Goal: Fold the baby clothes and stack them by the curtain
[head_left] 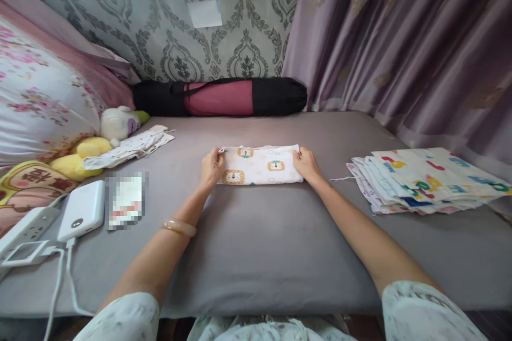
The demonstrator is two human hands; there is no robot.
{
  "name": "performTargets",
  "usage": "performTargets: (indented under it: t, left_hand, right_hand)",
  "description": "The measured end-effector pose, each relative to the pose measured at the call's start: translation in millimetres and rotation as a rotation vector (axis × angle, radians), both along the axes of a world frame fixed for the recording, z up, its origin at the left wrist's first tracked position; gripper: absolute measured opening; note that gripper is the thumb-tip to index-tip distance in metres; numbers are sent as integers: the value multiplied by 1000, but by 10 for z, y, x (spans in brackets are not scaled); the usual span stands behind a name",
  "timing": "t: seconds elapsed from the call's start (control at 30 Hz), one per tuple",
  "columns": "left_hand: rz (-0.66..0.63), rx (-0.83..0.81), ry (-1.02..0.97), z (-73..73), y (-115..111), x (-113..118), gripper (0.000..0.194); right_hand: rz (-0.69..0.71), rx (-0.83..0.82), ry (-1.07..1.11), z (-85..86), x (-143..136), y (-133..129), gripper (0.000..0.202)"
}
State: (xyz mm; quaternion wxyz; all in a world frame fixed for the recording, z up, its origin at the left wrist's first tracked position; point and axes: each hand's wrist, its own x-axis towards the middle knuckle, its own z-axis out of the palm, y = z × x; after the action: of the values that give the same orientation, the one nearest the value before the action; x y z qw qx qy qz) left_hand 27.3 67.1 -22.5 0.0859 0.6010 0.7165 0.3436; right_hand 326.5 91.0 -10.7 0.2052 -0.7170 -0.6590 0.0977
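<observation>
A white cloth with a lion print lies folded into a long rectangle on the grey sheet. My left hand pinches its left end, the fingers closed on the edge. At the opposite end, my right hand grips the upper right corner between thumb and fingers. The cloth is stretched fairly straight between both hands. To the right sits a stack of folded printed cloths, the top one with colourful shapes.
At left are a white power bank, a power strip with cables, a blurred packet, a crumpled cloth and plush toys. A black and maroon roll bag lies along the wall. Curtains hang at right.
</observation>
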Motion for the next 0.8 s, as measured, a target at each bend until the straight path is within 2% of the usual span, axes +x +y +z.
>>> performTargets:
  t: [0.17,0.53,0.67,0.8]
  left_hand:
    - [-15,11,67,-140,129,-25,25]
    - [37,-163,245,-32,215,35,29]
    - [73,-197,277,-94,276,7,35]
    - [120,-165,256,-171,320,-7,31]
  right_hand:
    - [-18,-28,-104,-24,-54,54,35]
    - [-15,-91,-190,-23,-123,151,41]
    - [-19,-89,-190,-52,-122,173,41]
    - [-60,-107,-164,-71,-136,184,38]
